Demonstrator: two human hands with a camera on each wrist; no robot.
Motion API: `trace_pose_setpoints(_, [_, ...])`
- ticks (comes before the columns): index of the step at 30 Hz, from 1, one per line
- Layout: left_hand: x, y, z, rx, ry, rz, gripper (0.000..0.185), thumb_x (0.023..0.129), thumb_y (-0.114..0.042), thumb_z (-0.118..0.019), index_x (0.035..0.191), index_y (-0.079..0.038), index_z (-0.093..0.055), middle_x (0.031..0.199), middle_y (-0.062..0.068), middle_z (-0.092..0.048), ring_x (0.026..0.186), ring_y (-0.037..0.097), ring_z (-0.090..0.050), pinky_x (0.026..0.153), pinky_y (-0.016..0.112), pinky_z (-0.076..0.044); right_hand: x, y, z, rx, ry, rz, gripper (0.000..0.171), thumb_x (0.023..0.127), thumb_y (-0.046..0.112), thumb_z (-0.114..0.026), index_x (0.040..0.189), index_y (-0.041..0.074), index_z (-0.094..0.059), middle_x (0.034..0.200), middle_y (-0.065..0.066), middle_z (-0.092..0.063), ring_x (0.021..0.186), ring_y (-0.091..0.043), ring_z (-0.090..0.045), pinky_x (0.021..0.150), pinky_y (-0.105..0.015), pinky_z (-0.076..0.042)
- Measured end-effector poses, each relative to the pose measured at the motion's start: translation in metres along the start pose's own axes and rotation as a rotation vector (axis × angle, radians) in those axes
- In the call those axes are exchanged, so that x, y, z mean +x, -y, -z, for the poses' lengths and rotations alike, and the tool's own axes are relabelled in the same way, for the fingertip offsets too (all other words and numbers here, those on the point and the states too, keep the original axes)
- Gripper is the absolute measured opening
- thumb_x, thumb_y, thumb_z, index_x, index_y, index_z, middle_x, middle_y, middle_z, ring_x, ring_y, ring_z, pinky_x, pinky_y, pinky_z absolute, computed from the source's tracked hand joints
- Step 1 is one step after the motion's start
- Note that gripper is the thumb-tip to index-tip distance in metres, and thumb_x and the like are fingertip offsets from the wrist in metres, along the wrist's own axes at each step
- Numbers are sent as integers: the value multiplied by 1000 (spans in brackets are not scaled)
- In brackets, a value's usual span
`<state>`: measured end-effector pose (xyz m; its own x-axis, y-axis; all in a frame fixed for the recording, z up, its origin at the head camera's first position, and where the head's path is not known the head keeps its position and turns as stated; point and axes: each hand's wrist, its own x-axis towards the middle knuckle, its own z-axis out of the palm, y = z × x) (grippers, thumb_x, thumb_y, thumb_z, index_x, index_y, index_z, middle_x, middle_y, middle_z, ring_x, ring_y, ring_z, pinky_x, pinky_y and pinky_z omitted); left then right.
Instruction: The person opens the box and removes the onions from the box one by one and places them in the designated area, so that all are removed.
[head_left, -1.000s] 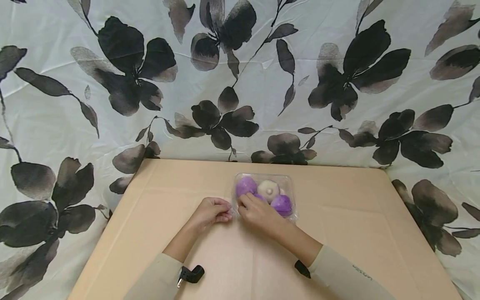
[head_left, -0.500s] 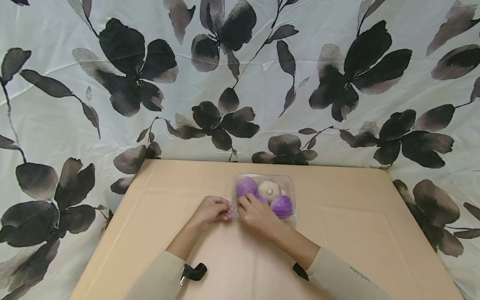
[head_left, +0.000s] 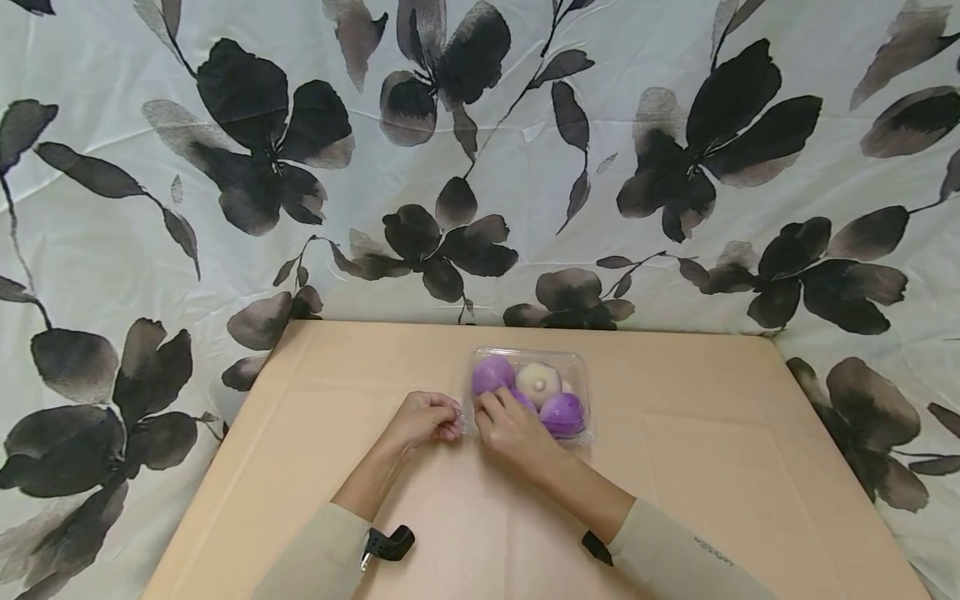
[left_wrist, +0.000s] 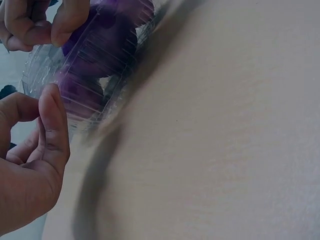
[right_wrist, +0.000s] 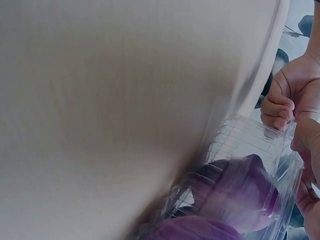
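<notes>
A clear plastic clamshell box (head_left: pixel 579 371) holds several round purple vegetables (head_left: pixel 492 373) that look like onions, and a pale bulb (head_left: pixel 538 382) with a small nub on top. At the box's near left corner my left hand (head_left: pixel 426 421) pinches its clear edge between thumb and forefinger. My right hand (head_left: pixel 517 429) curls over the near side, its thumb and fingertips pinching the rim close by. In the left wrist view both hands grip the thin plastic, with purple vegetables (left_wrist: pixel 82 92) behind the ribbed wall. The right hand hides part of one purple vegetable.
The box stands near the back of a tan tabletop (head_left: pixel 675 450). Behind and beside the table hangs a white cloth (head_left: pixel 540 183) printed with dark flowers. Black wrist devices, such as the left one (head_left: pixel 390 543), sit by the sleeves.
Both hands stay at the same corner of the box. The right forearm has shifted slightly left; the left forearm has moved slightly too. The box has hardly moved.
</notes>
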<state>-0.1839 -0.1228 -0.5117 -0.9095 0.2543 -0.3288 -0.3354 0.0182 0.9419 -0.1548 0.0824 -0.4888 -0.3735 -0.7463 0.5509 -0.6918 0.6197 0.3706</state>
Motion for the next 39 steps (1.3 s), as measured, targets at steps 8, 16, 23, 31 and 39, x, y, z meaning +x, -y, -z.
trace_pose_setpoints(8, [1, 0, -1, -2, 0, -6, 13, 90, 10, -56, 97, 16, -65, 65, 2, -67, 57, 10, -65, 53, 17, -58, -2, 5, 0, 29, 7, -65, 17, 87, -6, -57, 95, 0, -72, 100, -9, -64, 84, -21, -57, 71, -24, -54])
trace_pose_setpoints(16, [3, 1, -2, 9, -4, -26, 14, 89, 9, -56, 97, 17, -64, 65, 2, -67, 58, 9, -65, 53, 16, -58, -4, 6, -2, 65, -35, -99, 14, 84, -2, -58, 91, 0, -71, 100, -9, -65, 85, -22, -57, 70, -25, -53])
trace_pose_setpoints(23, [5, 2, -1, 10, -29, -29, 13, 87, 11, -56, 94, 16, -66, 64, 3, -66, 57, 9, -64, 52, 17, -58, -5, 7, -6, 66, -46, -98, 18, 88, 1, -52, 89, 0, -70, 99, -9, -64, 85, -23, -58, 74, -27, -54])
trace_pose_setpoints(31, [4, 2, -1, 30, -35, -28, 15, 85, 12, -56, 96, 17, -66, 62, 2, -66, 54, 10, -65, 52, 17, -59, -5, 7, -6, 43, -91, -90, 27, 91, -2, -43, 87, 0, -70, 96, -9, -64, 82, -23, -57, 71, -26, -53])
trace_pose_setpoints(39, [5, 1, -1, 46, -14, -51, 19, 85, 12, -55, 99, 21, -64, 62, 1, -66, 55, 9, -64, 51, 16, -58, -5, 8, -7, 16, -113, -83, 36, 95, -4, -34, 86, -1, -69, 94, -9, -64, 81, -22, -57, 71, -26, -53])
